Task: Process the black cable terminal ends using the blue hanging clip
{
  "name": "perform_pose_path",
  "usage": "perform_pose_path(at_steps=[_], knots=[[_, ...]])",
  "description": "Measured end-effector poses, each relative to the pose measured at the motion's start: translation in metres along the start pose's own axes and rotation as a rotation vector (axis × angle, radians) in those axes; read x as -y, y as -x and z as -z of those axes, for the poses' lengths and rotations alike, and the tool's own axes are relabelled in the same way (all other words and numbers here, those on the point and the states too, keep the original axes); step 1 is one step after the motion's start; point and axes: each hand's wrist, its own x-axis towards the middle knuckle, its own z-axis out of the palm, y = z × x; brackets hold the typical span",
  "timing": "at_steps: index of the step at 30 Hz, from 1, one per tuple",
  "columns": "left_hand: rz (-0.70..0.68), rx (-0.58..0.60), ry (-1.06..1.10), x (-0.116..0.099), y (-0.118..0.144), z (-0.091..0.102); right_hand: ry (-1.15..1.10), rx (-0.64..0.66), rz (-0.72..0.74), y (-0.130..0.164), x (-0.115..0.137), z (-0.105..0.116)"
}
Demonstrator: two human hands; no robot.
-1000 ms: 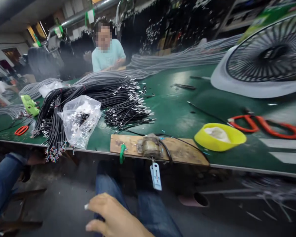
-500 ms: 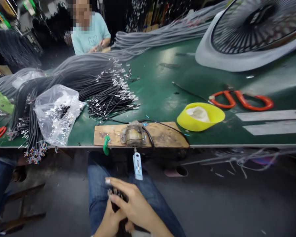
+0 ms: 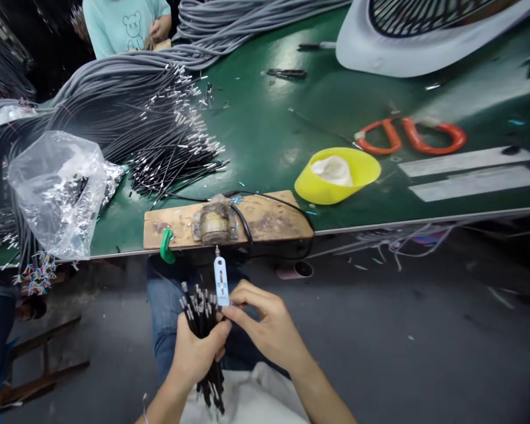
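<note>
The left hand (image 3: 198,353) is wrapped around a bundle of black wires (image 3: 203,318), its fingers clamped on the bundle's middle. The bundle stands nearly upright over the person's lap, in front of the bench (image 3: 265,135) edge; its long axis runs up and down, leaning a little to the left at the top. The metal-tipped ends point up toward the bench, fanned slightly apart, and the lower ends hang out below the fist. The right hand (image 3: 265,327) sits just beside the bundle's top, thumb and forefinger pinched together at the wire tips, next to a small white tag (image 3: 221,281) that hangs from a metal fixture (image 3: 214,222) on a wooden board (image 3: 274,221) at the bench edge. On the bench lie a yellow bowl (image 3: 335,182), orange-handled scissors (image 3: 408,134), a clear plastic bag (image 3: 57,188) and heaps of black and grey cables (image 3: 150,118). Across the bench, a person in a light shirt (image 3: 123,23) works with their own hands.
</note>
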Motion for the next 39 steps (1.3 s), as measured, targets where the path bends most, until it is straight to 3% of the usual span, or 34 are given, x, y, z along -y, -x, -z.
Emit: perform_pose_path(at_steps=[4,7,13,15,21,25,27,29,33,35,36,39], knots=[[-0.035,-0.028,0.047,0.010,-0.003,0.001,0.038,-0.192,0.109,0.001,-0.001,-0.013],[-0.008,0.018,0.088,0.029,-0.016,0.005,-0.075,-0.294,0.087,0.006,-0.005,-0.024],[0.050,0.121,0.084,0.064,-0.034,0.020,-0.537,0.038,-0.114,0.009,-0.025,-0.024],[0.045,0.139,0.094,0.065,-0.033,0.023,-0.564,0.053,-0.134,0.008,-0.025,-0.019],[0.055,0.191,0.154,0.068,-0.032,0.025,-0.418,0.035,-0.013,0.000,-0.004,-0.006],[-0.043,0.244,0.273,0.075,-0.037,0.021,-0.589,-0.010,-0.082,0.005,-0.001,-0.017],[-0.075,0.301,0.296,0.072,-0.036,0.017,-0.637,-0.056,-0.109,0.009,-0.001,-0.026],[-0.079,0.340,0.293,0.064,-0.032,0.013,-0.525,-0.180,-0.059,0.014,-0.001,-0.032],[-0.118,0.259,0.238,0.045,-0.019,0.011,-0.023,-0.424,0.298,0.016,-0.003,-0.031],[-0.140,0.225,0.191,0.035,-0.016,0.013,0.030,-0.394,0.354,0.014,-0.006,-0.027],[-0.141,0.214,0.166,0.029,-0.015,0.014,-0.039,-0.338,0.308,0.012,-0.007,-0.025],[-0.149,0.139,0.084,0.010,-0.012,0.014,-0.479,-0.063,-0.028,0.007,-0.010,-0.018]])
